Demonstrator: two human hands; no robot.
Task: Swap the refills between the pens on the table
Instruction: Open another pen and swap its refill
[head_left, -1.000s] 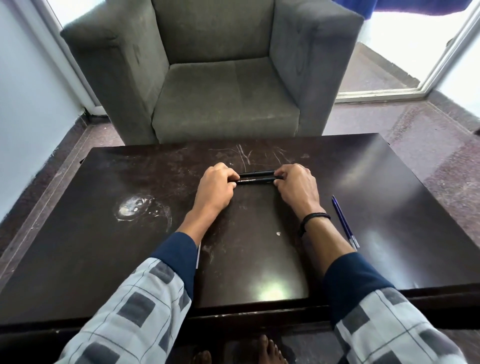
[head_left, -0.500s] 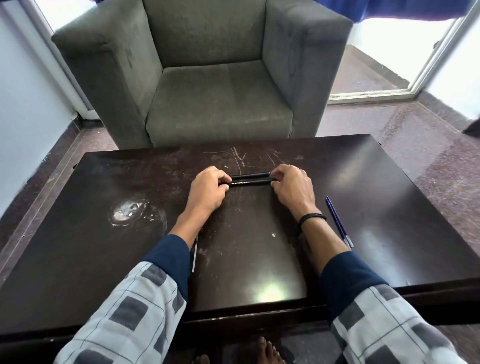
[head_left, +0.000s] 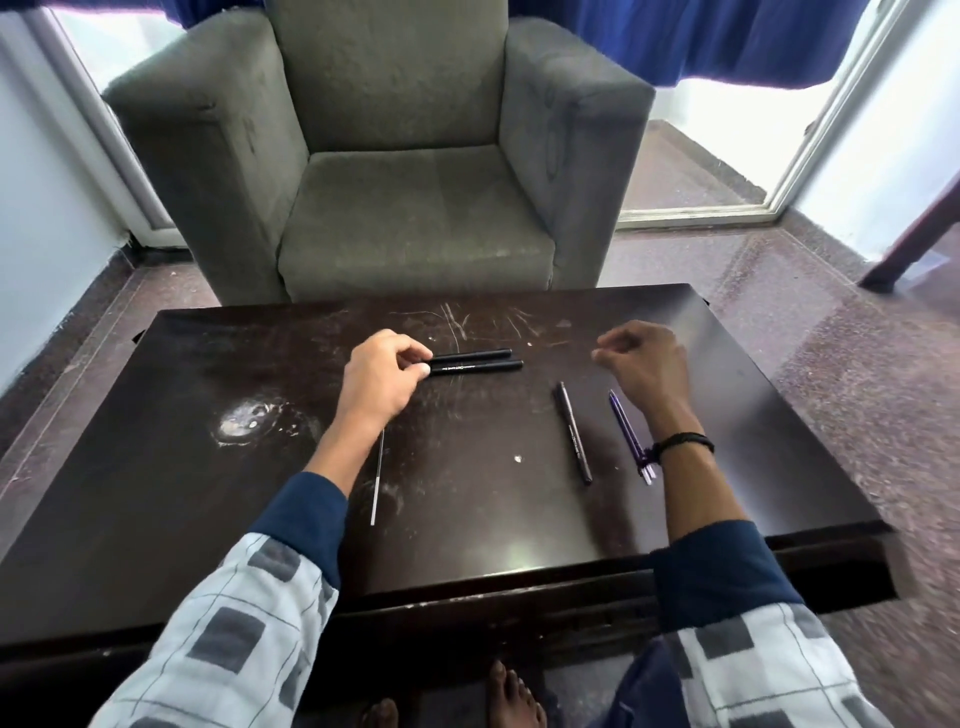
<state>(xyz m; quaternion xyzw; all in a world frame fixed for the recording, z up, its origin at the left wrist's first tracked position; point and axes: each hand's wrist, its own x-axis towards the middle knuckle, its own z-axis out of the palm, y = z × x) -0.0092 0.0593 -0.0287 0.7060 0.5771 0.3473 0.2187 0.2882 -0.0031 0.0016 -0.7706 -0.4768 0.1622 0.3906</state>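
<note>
While the left hand (head_left: 387, 376) curls its thumb and forefinger round the left ends of two black pens (head_left: 475, 367), the right hand (head_left: 644, 369) hovers over the table (head_left: 208, 519), its fingers loosely bent and holding nothing. Seen from a head camera looking down, a person sits at a dark, scratched, glossy table with both forearms stretched forward. The two black pens lie flat on the far middle of the table, side by side and touching, running left to right. The nearer one carries small white lettering.

To the right of them, and nearer the person, a third pen (head_left: 574, 431), also black, lies alone at a slant, its far end tipped slightly left. Just right of it lies a blue pen (head_left: 623, 423) at much the same slant; its near end passes behind the right wrist, which wears a dark band (head_left: 683, 444). The right hand is above and apart from both.

A thin refill (head_left: 376, 483) lies on the table just beside the left forearm, pointing towards the person. Further left, a whitish smudge (head_left: 249, 421) marks the tabletop.

Beyond the far edge stands a grey armchair (head_left: 405, 208). Blue curtains (head_left: 727, 36) hang at the top right. Both sleeves are checked grey and white with dark blue cuffs.
</note>
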